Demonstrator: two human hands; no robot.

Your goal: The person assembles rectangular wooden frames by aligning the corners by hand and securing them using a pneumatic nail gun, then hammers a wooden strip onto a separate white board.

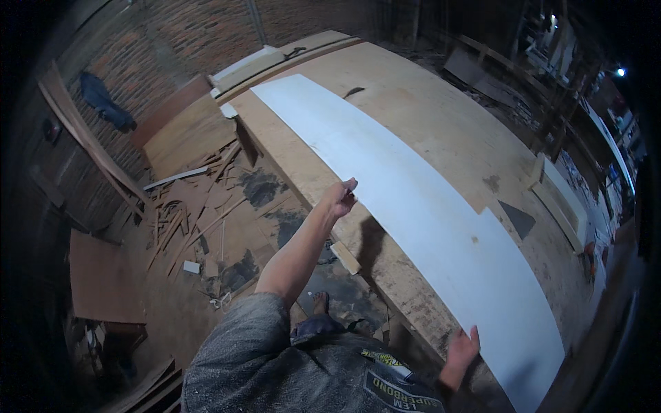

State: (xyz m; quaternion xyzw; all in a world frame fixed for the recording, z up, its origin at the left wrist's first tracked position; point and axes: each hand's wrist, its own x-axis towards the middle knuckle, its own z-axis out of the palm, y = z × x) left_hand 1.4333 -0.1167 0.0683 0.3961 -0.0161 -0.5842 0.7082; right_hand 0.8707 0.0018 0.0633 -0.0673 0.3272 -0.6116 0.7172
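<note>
A long white panel (420, 199) lies lengthwise over a wooden worktable (413, 131), with a small step in its far edge. My left hand (341, 197) is closed on the panel's near edge around the middle of its length, fingers partly hidden. Toward the panel's near right end, my right hand (463, 350) grips the same edge, its thumb up and its other fingers mostly out of sight. A shadow falls on the tabletop beneath the panel by my left hand.
Beyond the panel lie a dark triangular piece (516, 219) and a small dark curved object (354, 91). A white-topped wooden frame (561, 203) stands at the table's right. Wood scraps (180, 220) litter the floor on the left, near boards leaning against a brick wall (186, 34).
</note>
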